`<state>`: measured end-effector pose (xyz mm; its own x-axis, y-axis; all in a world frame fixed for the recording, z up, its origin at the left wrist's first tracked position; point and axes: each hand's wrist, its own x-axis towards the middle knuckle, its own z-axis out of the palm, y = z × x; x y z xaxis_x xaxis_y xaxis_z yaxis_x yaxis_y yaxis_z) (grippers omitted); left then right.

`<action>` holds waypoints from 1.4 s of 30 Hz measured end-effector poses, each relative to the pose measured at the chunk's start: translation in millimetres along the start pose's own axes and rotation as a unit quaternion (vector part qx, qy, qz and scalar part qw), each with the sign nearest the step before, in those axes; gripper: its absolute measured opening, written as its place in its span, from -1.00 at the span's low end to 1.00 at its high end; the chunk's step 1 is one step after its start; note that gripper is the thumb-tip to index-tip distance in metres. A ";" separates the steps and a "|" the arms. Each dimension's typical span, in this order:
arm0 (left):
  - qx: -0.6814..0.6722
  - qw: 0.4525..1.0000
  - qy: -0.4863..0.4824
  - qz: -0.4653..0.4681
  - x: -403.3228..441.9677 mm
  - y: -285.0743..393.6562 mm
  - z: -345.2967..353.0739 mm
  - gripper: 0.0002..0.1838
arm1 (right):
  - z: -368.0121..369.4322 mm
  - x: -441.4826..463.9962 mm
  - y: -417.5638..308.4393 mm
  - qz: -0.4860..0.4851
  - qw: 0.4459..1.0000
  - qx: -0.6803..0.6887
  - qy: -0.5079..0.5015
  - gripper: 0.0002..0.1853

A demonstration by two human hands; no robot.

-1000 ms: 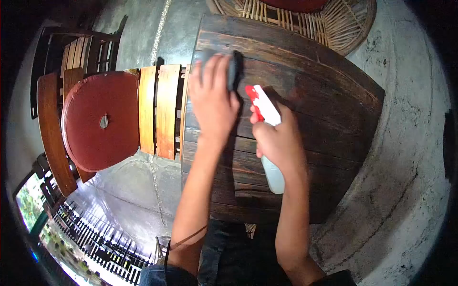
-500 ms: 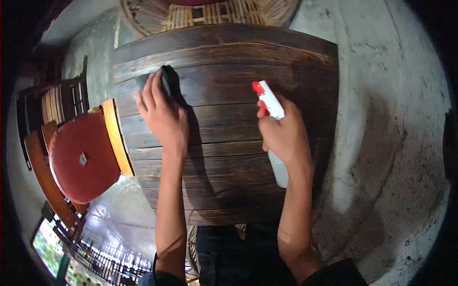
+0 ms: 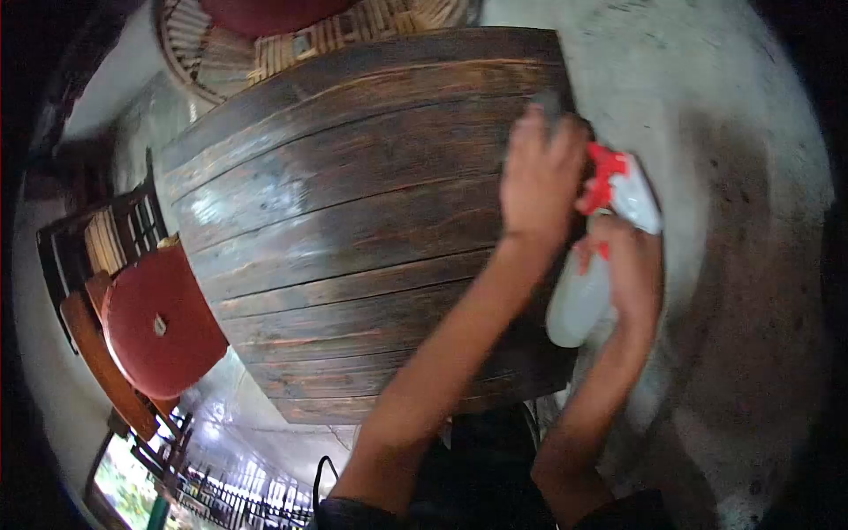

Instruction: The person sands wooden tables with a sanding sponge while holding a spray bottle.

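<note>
My left hand (image 3: 543,181) presses a dark grey pad (image 3: 548,103) on the wooden table (image 3: 353,185), near its right edge. Most of the pad is under the fingers, and whether it is cloth or sponge I cannot tell. In my right hand (image 3: 625,256) is a spray bottle (image 3: 579,305) with a red and white trigger head and a translucent body. It is held by the neck, tilted, just beyond the table's right edge and close beside my left hand. Wet-looking shine shows on the planks to the left.
A chair with a torn red seat (image 3: 163,322) stands left of the table. Beyond the far edge is a round woven cane chair (image 3: 353,40) with a red cushion (image 3: 274,13). Bare concrete floor (image 3: 715,291) runs along the right side.
My left hand has swept the pad from the table's left side across to the right edge. My right hand has carried the spray bottle rightward past the edge. The view has turned slightly.
</note>
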<state>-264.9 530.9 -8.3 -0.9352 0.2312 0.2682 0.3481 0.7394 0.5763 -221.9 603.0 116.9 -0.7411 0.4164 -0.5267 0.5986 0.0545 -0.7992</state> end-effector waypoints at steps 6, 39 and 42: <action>-0.001 1.000 0.019 0.001 -40.4 -29.0 -29.4 -0.39 | 40.1 -39.6 4.4 -0.019 0.992 -0.126 0.021 -0.43; 0.080 0.980 0.061 -0.171 -138.2 -101.3 -141.9 -0.21 | 90.1 -96.6 27.4 0.057 0.979 -0.122 -0.150 -0.65; 0.022 0.991 0.007 -0.129 -112.1 -41.9 -90.2 -0.17 | 41.5 -76.0 41.5 0.024 0.991 -0.063 -0.112 -0.66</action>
<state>-168.8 417.0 7.2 -0.9917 0.0214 0.1268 0.0930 0.7999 0.5929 -153.4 536.0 111.8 -0.7514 0.2101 -0.6254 0.6574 0.1576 -0.7369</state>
